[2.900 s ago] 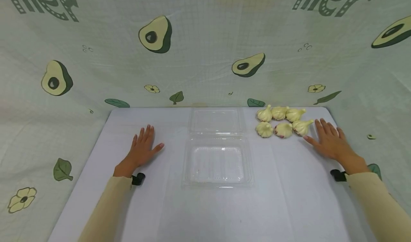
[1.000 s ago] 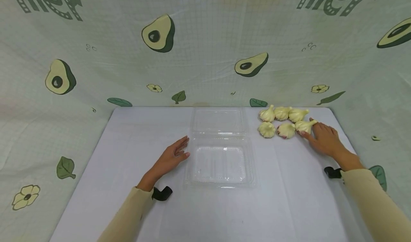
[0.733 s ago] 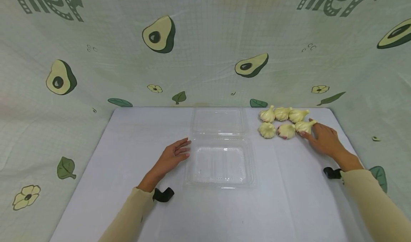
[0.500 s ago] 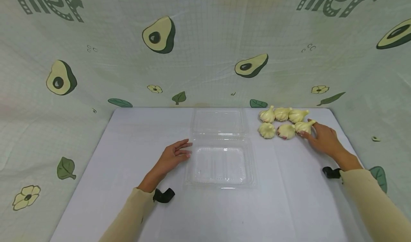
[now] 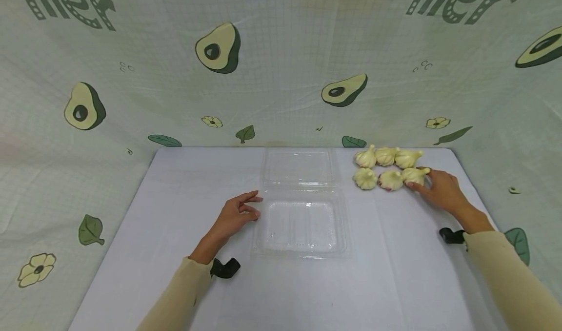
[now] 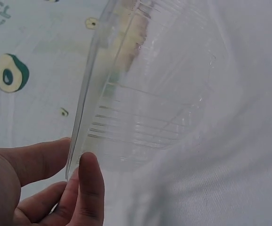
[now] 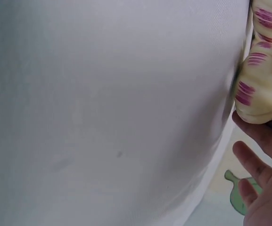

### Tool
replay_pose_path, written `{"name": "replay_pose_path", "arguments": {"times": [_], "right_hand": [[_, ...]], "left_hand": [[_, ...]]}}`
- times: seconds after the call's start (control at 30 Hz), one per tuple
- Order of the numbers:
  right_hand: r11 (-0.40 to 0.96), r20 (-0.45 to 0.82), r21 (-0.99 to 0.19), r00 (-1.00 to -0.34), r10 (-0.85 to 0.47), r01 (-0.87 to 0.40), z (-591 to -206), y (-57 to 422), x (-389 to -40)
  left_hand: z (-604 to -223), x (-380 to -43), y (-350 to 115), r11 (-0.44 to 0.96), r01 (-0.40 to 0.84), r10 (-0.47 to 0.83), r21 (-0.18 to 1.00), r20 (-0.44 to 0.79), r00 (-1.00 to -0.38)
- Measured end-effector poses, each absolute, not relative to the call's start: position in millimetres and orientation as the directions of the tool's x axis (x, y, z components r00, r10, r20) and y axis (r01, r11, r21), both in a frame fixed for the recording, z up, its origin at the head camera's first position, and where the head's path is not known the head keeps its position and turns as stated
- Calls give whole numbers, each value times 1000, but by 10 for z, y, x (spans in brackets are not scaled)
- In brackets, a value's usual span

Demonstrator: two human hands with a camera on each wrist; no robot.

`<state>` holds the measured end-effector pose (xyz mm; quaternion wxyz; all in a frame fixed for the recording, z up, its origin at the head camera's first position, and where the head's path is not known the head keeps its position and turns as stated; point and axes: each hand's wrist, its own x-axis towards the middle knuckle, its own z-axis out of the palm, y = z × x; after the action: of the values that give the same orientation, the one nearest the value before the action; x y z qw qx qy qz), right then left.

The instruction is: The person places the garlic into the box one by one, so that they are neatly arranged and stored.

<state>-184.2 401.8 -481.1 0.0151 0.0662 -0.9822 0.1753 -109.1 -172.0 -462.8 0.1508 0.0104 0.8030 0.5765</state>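
Note:
A clear plastic clamshell container (image 5: 302, 226) lies opened out mid-table, its lid (image 5: 300, 167) folded back toward the far edge. At the near tray's left rim, my left hand (image 5: 233, 215) pinches the edge; the left wrist view shows the thumb (image 6: 91, 190) and fingers on either side of the rim. Several pale garlic bulbs with purple streaks sit in two rows at the back right. My right hand (image 5: 441, 192) grips the nearest-right garlic bulb (image 5: 413, 175) between thumb and fingers, its stem pointing right. In the right wrist view that garlic bulb (image 7: 260, 89) touches its neighbour.
Other garlic bulbs (image 5: 390, 180) stand close together left of and behind the gripped one. White cloth covers the table (image 5: 281, 292). A curtain (image 5: 281, 52) printed with avocados rises along its back and sides.
Both hands lay flat and spread at first. My left hand moved right to the container's rim; my right hand moved in and gripped the garlic bulb, which has shifted slightly left and nearer.

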Motion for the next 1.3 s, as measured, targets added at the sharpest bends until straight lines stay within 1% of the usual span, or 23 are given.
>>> {"name": "replay_pose_path", "arguments": {"times": [0.2,0.3,0.47,0.8,1.0,1.2,1.3], "right_hand": [[935,79,-324,-989,-127,-146,-4831,4035,-1815],[937,79,-323,-991,-112,-131,-4795,4033,-1783],[935,86,-335,-992,-89,-113,-4652,4004,-1721],[927,161,-342,-982,-102,-153,-4369,3866,-1637],[929,199,-309,-969,-148,-205,-4208,3640,-1580],[925,184,-294,-964,-194,-242,-4081,3382,-1519],[916,198,-279,-951,-237,-287,-4024,3255,-1482]], "left_hand": [[-4631,-1079,-1708,325,-166,174,931,-232,-957],[-4635,-1074,-1705,311,-177,170,934,-238,-956],[-4635,-1072,-1700,298,-184,167,937,-241,-956],[-4632,-1097,-1701,292,-205,156,934,-258,-954],[-4628,-1095,-1704,286,-202,162,937,-255,-953],[-4620,-1089,-1699,280,-209,161,937,-261,-952],[-4619,-1087,-1697,279,-216,156,936,-266,-951]]}}
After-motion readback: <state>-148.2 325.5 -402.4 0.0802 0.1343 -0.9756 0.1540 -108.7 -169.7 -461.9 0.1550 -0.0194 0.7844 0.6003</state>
